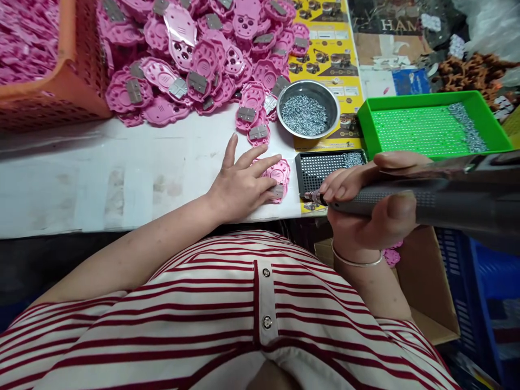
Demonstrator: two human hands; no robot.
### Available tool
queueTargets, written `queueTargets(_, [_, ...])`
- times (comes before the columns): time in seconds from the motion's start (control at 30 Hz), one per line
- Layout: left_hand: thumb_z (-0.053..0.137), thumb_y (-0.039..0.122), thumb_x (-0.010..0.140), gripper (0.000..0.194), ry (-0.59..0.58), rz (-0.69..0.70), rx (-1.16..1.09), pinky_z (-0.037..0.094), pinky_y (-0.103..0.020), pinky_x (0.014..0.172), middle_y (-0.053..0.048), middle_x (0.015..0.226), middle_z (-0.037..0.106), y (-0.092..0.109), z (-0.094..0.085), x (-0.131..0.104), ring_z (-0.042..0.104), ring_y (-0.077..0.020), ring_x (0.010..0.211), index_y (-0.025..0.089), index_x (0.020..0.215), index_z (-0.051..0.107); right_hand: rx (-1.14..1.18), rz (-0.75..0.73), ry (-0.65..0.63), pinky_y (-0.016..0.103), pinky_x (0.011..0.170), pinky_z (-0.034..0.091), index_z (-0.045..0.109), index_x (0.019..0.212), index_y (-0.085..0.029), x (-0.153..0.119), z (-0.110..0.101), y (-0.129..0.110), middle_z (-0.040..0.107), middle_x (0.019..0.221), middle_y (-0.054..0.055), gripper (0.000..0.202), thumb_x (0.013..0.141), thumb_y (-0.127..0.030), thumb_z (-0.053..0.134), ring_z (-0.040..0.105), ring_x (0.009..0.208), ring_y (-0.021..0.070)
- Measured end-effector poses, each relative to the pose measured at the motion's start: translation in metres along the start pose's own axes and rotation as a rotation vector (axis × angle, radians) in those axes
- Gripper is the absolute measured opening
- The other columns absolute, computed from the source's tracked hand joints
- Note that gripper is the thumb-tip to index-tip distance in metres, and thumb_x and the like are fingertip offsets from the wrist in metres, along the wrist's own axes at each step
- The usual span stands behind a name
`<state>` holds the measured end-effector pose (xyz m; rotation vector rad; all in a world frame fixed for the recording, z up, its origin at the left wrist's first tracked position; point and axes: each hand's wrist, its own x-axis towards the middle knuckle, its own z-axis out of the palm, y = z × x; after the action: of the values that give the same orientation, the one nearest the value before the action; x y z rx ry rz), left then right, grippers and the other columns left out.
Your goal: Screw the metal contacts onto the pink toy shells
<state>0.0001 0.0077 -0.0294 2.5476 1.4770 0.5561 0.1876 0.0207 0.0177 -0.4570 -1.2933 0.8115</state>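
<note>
My left hand (246, 184) lies with fingers spread on a pink plastic part (279, 172) near the table's front edge. A grey metal plate shows at the lower end of that part, and the fingers cover its left side. Held level in my right hand (365, 200) is a dark grey electric screwdriver (430, 197), its metal tip pointing left. That tip is over the near edge of a small black perforated tray (320, 169) with small screws in its right corner. My fingers wrap round the tool's body.
Many pink parts (203, 65) are heaped at the back beside an orange basket (77, 76). A metal bowl (311, 130) of screws stands behind the black tray. To its right is a green tray (422, 130). Below the table are a cardboard box (426, 287) and a blue crate (467, 281).
</note>
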Motion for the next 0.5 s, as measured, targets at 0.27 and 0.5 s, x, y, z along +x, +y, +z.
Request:
queueTargets(0.27, [0.051,0.041,0.098,0.027,0.015,-0.028,0.027,-0.005,-0.063,0.123,0.003,0.14,0.059,0.0022,0.0003,0.001,0.043,-0.0283,0.14,0.028,0.094,0.074,-0.042,0.013,-0.019,0.025,0.041,0.048,0.067,0.099,-0.031,0.0005,0.0004,0.0008,0.047,0.053,-0.007,0.02,0.086,-0.047,0.065,0.047,0.039,0.012])
queueTargets(0.5, [0.062,0.038,0.092,0.017,-0.006,0.03,-0.005,-0.004,-0.067,0.122,0.002,0.138,0.061,0.0009,-0.0012,-0.0011,0.044,-0.0319,0.138,0.028,0.094,0.075,-0.003,0.018,-0.047,0.026,0.044,0.049,0.069,0.103,-0.032,0.0006,-0.0021,0.0034,0.051,0.055,-0.006,0.022,0.086,-0.046,0.066,0.05,0.042,0.0124])
